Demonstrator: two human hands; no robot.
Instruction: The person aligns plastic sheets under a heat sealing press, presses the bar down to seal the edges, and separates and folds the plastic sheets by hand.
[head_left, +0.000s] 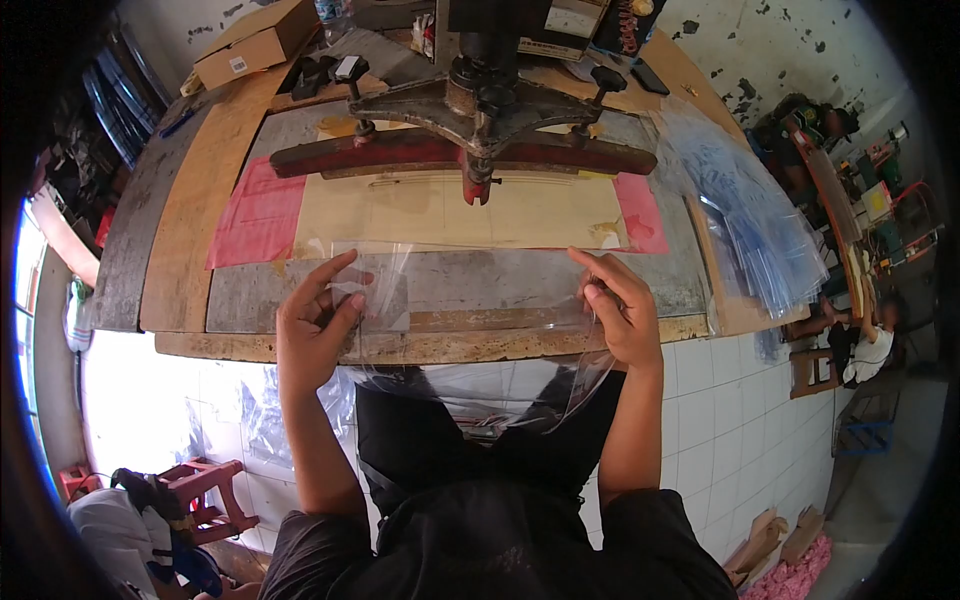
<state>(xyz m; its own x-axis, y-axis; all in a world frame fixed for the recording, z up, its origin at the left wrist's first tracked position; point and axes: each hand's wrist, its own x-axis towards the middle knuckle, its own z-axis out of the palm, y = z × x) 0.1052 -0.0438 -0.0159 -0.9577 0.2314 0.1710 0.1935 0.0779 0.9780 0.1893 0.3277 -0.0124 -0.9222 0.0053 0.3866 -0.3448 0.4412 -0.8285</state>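
Note:
A clear plastic sheet stretches between my two hands and sags over the table's front edge toward my lap. My left hand pinches its left side, index finger raised and thumb bent in. On the other side, my right hand grips the sheet's right part between thumb and fingers. Both hands are just short of a pale yellow board with red ends, lying under a press. The press's red bar sits above the board's far part.
At the right of the table lies a pile of clear plastic sheets. A cardboard box stands at the back left, and a dark phone lies at the back right. A red stool is at lower left. Other people sit at both sides.

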